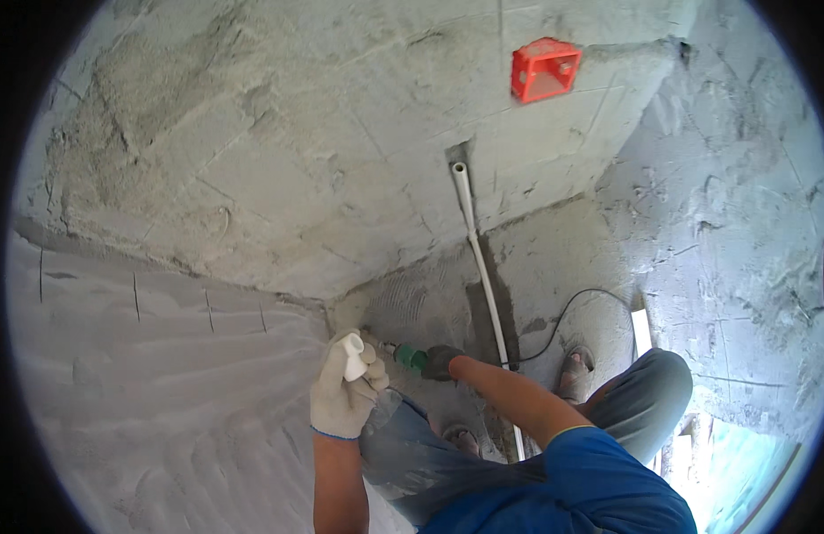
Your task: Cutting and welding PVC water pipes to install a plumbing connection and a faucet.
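Observation:
My left hand, in an off-white work glove with a blue cuff edge, is closed round a white plastic pipe fitting, whose open end faces up. To its right, my right hand wears a dark glove and grips a green corded power tool. The tool's metal front end points left, close to the left hand's fingers. Its exact kind I cannot make out.
A white pipe runs along a groove in the floor and bends up the wall. Higher on the rough concrete wall is a red electrical box. A black cord loops over the floor near my sandalled foot.

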